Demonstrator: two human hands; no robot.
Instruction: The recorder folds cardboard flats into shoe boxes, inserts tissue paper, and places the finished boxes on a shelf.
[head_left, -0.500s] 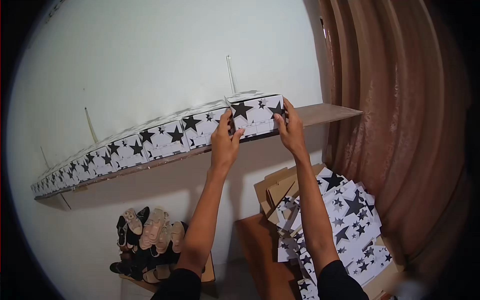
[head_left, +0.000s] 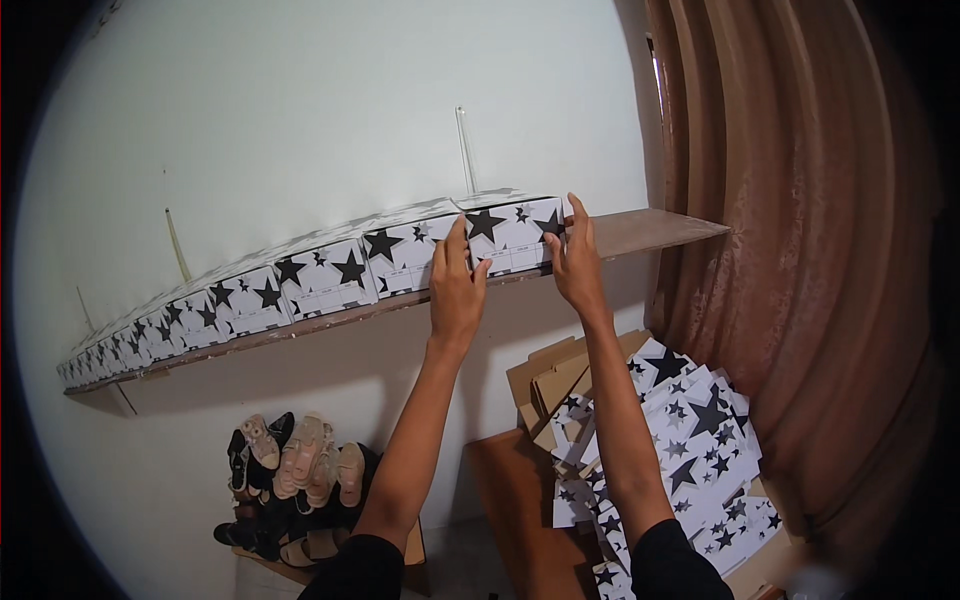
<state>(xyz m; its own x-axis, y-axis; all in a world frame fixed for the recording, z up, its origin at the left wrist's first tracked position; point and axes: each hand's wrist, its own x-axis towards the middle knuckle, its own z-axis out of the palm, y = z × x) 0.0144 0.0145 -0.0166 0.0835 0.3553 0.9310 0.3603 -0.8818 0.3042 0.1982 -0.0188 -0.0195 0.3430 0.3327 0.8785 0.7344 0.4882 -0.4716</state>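
Observation:
A white shoe box with black and grey stars (head_left: 515, 236) sits at the right end of a row of like boxes (head_left: 320, 283) on a wall shelf (head_left: 660, 231). My left hand (head_left: 460, 290) is at the box's front left, over the seam with its neighbour, fingers stretched upward and thumb apart. By the right edge of the box is my right hand (head_left: 576, 262), its fingers spread and the fingertips just off the side. Whether either thumb still touches the front cannot be made out.
Below right, flat star-printed cardboard pieces (head_left: 690, 450) lie piled on a brown wooden table (head_left: 500, 480). Several shoes (head_left: 310, 460) are heaped below left. A brown curtain (head_left: 780, 220) hangs at the right. Thin brackets (head_left: 465, 150) rise from the shelf along the wall.
The end box has gone back into line with the row on the shelf. My right fingers have come away from its side, and my left hand has loosened.

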